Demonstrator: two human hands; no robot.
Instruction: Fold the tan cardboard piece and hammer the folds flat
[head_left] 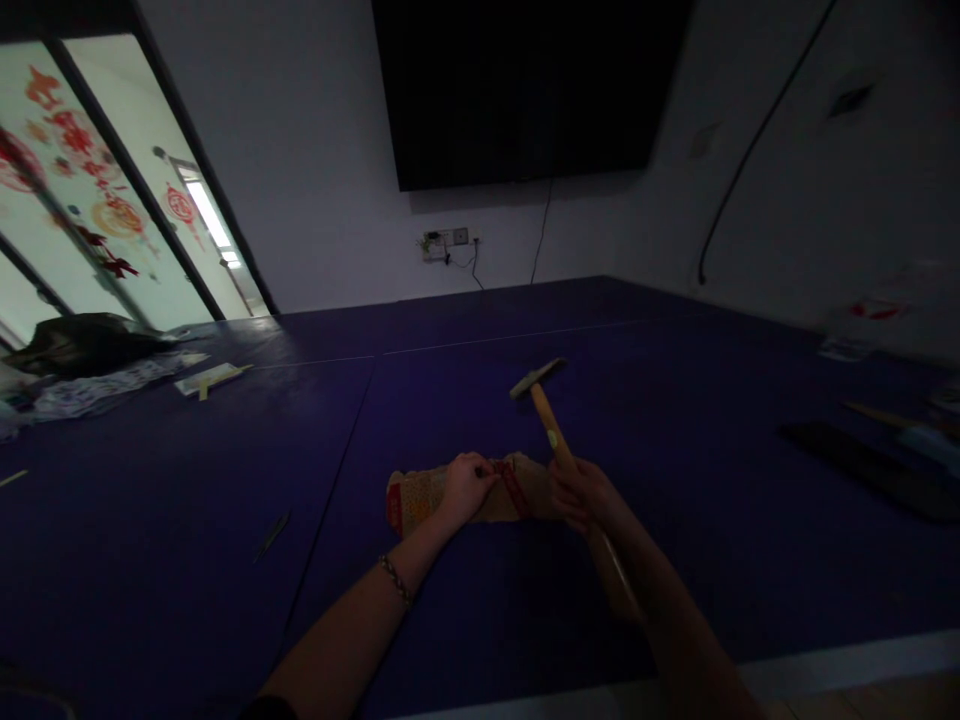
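Note:
My right hand [583, 492] is wrapped round the wooden handle of a hammer [550, 420]. The hammer's head points up and away, above the blue tabletop. Under my hands lies a flat brown piece [424, 498] with red bands and a printed pattern; its material is hard to tell in the dim light. My left hand [466, 488] rests on the middle of this piece, fingers closed. A small dark tip [480, 471] shows at those fingers, too small to name.
On the blue table [420, 400], slim tweezers-like metal tool [271, 535] lies left. A dark flat object [862, 465] lies right. Far left are a black bag [86, 343], patterned cloth [97, 390] and a white pad [213, 377]. A wall screen [532, 90] hangs beyond.

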